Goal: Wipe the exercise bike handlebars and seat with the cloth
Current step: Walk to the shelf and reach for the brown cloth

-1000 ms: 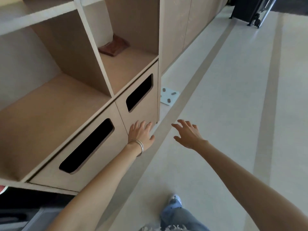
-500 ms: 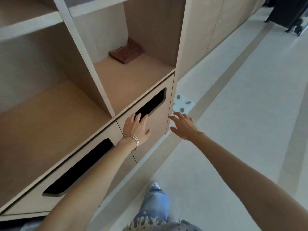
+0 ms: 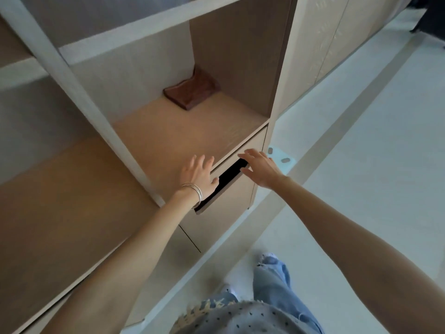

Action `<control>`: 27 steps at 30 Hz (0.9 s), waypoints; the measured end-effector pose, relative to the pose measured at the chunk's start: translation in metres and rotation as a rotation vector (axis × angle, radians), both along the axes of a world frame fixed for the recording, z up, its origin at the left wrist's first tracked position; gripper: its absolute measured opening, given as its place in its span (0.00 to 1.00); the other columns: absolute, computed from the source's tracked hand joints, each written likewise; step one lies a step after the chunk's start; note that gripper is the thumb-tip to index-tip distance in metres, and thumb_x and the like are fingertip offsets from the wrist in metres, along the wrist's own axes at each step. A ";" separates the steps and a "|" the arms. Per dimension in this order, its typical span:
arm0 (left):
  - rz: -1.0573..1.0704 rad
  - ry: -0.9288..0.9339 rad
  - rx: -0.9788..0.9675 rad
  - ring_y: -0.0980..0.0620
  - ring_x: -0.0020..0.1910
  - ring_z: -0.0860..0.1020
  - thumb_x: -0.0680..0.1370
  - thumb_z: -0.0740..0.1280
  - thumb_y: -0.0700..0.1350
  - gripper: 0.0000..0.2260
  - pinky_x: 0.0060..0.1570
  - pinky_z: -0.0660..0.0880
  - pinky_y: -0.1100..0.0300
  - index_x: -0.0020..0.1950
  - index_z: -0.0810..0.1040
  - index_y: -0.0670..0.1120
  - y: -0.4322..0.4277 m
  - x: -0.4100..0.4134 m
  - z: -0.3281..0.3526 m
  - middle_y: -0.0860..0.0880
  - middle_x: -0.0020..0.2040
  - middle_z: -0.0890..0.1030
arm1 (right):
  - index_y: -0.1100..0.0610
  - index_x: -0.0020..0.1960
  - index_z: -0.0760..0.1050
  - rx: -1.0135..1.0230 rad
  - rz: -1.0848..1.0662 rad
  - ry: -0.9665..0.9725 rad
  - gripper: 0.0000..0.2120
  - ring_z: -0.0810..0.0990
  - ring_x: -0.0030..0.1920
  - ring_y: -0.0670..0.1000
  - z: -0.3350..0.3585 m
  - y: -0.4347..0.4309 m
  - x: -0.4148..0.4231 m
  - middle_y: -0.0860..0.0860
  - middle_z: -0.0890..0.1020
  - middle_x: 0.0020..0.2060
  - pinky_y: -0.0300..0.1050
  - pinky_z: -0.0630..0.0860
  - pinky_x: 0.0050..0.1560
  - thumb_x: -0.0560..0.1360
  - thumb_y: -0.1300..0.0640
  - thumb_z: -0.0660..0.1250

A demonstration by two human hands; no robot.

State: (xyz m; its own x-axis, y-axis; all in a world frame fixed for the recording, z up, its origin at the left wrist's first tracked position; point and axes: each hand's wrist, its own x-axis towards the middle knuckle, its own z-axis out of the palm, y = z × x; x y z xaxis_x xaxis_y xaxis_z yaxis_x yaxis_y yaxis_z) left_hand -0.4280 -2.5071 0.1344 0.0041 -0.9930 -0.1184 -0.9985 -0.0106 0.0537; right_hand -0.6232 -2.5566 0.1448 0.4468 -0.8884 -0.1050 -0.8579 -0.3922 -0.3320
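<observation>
Both of the person's arms reach forward and down toward the shelf unit. The left hand [image 3: 198,175] hangs palm down over the front edge of the shelf [image 3: 168,141], just above the drawer [image 3: 224,220]. Its fingers [image 3: 195,162] are straight and a little spread and hold nothing. Thin bangles [image 3: 193,189] ring its wrist. The right hand [image 3: 261,168] is at the right end of the drawer's dark slot [image 3: 227,179], fingers spread and relaxed, tips pointing left at the slot's upper corner. I cannot tell whether they touch the drawer front. Neither hand grips anything.

I cannot tell where the cloth is. A brown piece [image 3: 191,91] lies in the shelf's back right corner, against the side wall, and I cannot make out whether it is fabric or wood. A dark frame [image 3: 431,18] stands on the floor [image 3: 361,177] at the top right corner of the view, cropped too hard to identify. A pale plate [image 3: 283,160] lies on the floor beside the unit, just past the right hand.
</observation>
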 end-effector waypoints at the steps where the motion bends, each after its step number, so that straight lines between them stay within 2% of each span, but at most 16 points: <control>1: 0.016 -0.004 0.005 0.43 0.75 0.52 0.77 0.57 0.56 0.29 0.71 0.56 0.47 0.75 0.52 0.51 -0.006 0.001 -0.001 0.46 0.77 0.55 | 0.51 0.73 0.62 -0.001 0.019 -0.002 0.22 0.64 0.70 0.57 -0.001 -0.011 0.003 0.52 0.64 0.72 0.56 0.65 0.68 0.80 0.51 0.59; 5: 0.099 0.003 0.008 0.41 0.75 0.54 0.78 0.56 0.56 0.29 0.70 0.56 0.46 0.75 0.52 0.51 -0.032 0.003 -0.005 0.45 0.77 0.56 | 0.52 0.73 0.62 0.007 0.093 -0.015 0.23 0.63 0.71 0.57 -0.005 -0.059 0.013 0.52 0.64 0.73 0.57 0.64 0.69 0.79 0.51 0.60; 14: 0.318 0.030 -0.123 0.41 0.70 0.62 0.77 0.57 0.57 0.28 0.67 0.63 0.46 0.75 0.55 0.51 -0.107 0.008 -0.016 0.43 0.73 0.62 | 0.55 0.72 0.63 -0.017 0.254 0.082 0.24 0.64 0.69 0.58 -0.018 -0.184 0.047 0.53 0.65 0.71 0.57 0.66 0.67 0.77 0.52 0.63; 19: 0.425 0.048 -0.178 0.42 0.67 0.65 0.77 0.59 0.56 0.28 0.63 0.64 0.49 0.74 0.58 0.49 -0.125 0.011 -0.027 0.42 0.68 0.67 | 0.54 0.74 0.60 -0.025 0.394 0.065 0.28 0.60 0.72 0.59 -0.027 -0.233 0.085 0.52 0.59 0.75 0.59 0.62 0.70 0.77 0.48 0.63; 22: 0.481 0.065 -0.192 0.42 0.68 0.64 0.77 0.59 0.56 0.28 0.64 0.64 0.49 0.74 0.58 0.49 -0.126 0.015 -0.033 0.43 0.70 0.66 | 0.55 0.75 0.57 -0.032 0.470 0.071 0.31 0.57 0.74 0.58 -0.025 -0.259 0.113 0.52 0.56 0.76 0.57 0.59 0.72 0.77 0.48 0.64; 27: 0.564 0.067 -0.208 0.43 0.70 0.61 0.77 0.58 0.56 0.28 0.66 0.63 0.49 0.74 0.56 0.50 -0.122 0.021 -0.033 0.44 0.73 0.62 | 0.57 0.77 0.53 -0.031 0.468 0.082 0.31 0.52 0.76 0.56 -0.020 -0.296 0.151 0.55 0.53 0.77 0.55 0.55 0.74 0.79 0.50 0.61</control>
State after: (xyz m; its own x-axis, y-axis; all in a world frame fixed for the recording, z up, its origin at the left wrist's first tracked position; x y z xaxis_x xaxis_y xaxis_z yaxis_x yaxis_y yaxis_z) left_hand -0.4067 -2.6295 0.1010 0.5364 -0.8419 0.0597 -0.8360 -0.5204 0.1740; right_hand -0.4721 -2.8530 0.1246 0.7912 -0.5968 -0.1340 -0.6096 -0.7514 -0.2525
